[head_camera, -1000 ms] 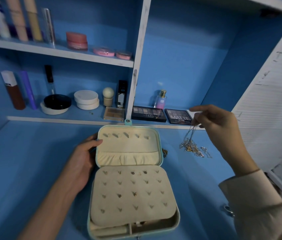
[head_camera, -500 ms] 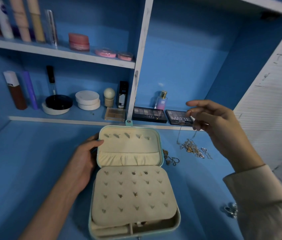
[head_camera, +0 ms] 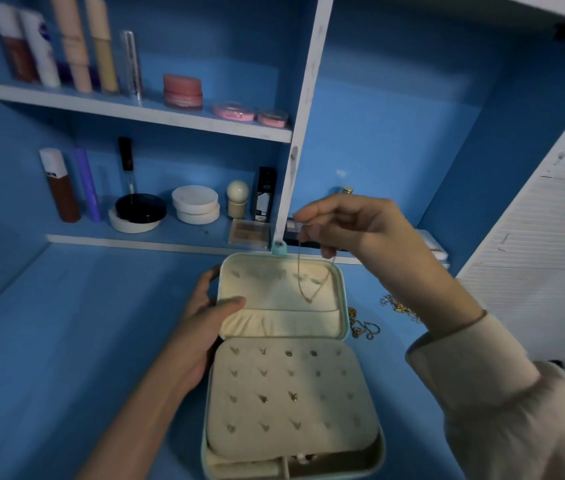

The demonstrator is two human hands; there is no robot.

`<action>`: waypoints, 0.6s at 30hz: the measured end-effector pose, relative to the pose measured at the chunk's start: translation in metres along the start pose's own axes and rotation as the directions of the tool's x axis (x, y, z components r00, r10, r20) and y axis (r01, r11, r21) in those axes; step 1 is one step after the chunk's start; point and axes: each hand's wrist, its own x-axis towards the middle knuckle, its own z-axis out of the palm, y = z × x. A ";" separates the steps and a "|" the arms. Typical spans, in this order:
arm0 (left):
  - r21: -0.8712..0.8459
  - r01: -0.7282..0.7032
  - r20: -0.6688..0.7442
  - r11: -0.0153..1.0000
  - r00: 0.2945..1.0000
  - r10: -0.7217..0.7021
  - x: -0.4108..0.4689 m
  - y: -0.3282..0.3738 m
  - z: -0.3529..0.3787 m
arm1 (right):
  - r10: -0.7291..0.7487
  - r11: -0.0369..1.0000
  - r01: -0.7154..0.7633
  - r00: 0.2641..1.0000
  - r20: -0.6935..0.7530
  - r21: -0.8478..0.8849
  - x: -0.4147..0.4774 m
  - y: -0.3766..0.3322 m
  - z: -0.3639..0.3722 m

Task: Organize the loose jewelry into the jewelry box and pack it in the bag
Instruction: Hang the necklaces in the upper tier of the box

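Note:
A mint jewelry box [head_camera: 343,306] lies open on the blue surface, its cream lid propped up. Its cream earring panel [head_camera: 291,396] holds a few small earrings. My left hand [head_camera: 201,327] grips the lid's left edge, thumb on the inner lining. My right hand [head_camera: 354,226] pinches a thin gold necklace [head_camera: 312,289], which dangles in front of the lid's hook row. Loose chains [head_camera: 364,327] lie just right of the box, and more jewelry [head_camera: 399,306] sits farther right, partly behind my right sleeve. No bag is in view.
Two white shelves [head_camera: 142,114] at the back carry cosmetics: bottles, tubes, pink jars [head_camera: 183,91], round compacts [head_camera: 195,204] and a palette [head_camera: 249,232]. A white slatted door [head_camera: 548,244] stands to the right.
My right hand has lifted a necklace out of the pile at the right and carried it left, over the open lid. My left thumb has moved onto the lid's lining.

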 end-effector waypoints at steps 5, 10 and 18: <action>-0.036 0.016 0.026 0.999 1.000 -0.015 0.003 0.001 -0.001 | 0.003 0.998 -0.012 0.992 0.130 0.064 0.024 -0.001 0.030; -0.051 0.000 0.059 0.999 0.998 0.003 0.004 0.000 -0.002 | 0.073 0.996 -0.082 0.978 0.194 0.041 0.045 0.009 0.052; -0.087 0.000 0.069 0.996 0.998 0.006 0.002 0.002 0.001 | -0.019 0.780 0.076 0.995 0.097 -0.622 0.051 0.023 0.068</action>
